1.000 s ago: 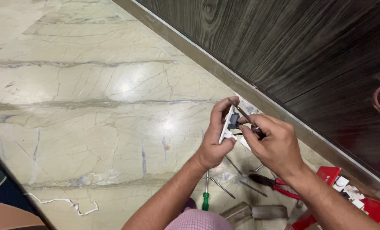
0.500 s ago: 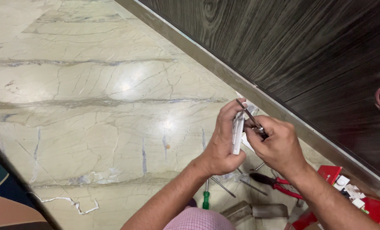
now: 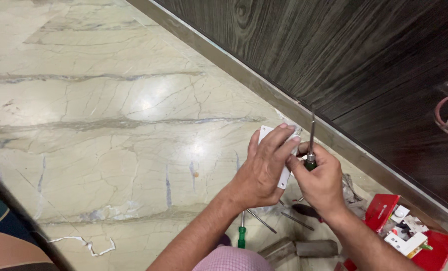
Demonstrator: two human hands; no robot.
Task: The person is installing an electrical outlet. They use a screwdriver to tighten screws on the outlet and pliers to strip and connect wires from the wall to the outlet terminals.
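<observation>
Head camera looks down on two hands working close together above a veined marble floor [image 3: 108, 125], near the metal skirting strip [image 3: 264, 90] that runs along the foot of a dark wood-grain wall panel [image 3: 344, 55]. Risk first, as I judge it: the screwdriver [image 3: 311, 143] stands with its shaft pointing up and away from the plate, so when the tip is turned back onto the work it could skid off and jab the fingers wrapped over the plate, because those fingers cover most of its face; a loosened screw could also drop and roll off among the tools lying by the knees. Left hand [image 3: 261, 173] is curled, not spread, its fingers laid over the top of a white switch plate [image 3: 286, 175] and its thumb hidden behind, so it holds the plate clear of the floor, just short of the skirting strip. Right hand [image 3: 322, 183] is closed in a fist round the dark green handle of the screwdriver, touching the plate's right edge. On the floor below the hands lie a green-handled screwdriver [image 3: 241, 236], a couple of loose metal rods [image 3: 261, 221] and a hammer head [image 3: 312, 247]; toward the lower right corner sits a red box [image 3: 384, 213] with white switch parts [image 3: 407, 241].
</observation>
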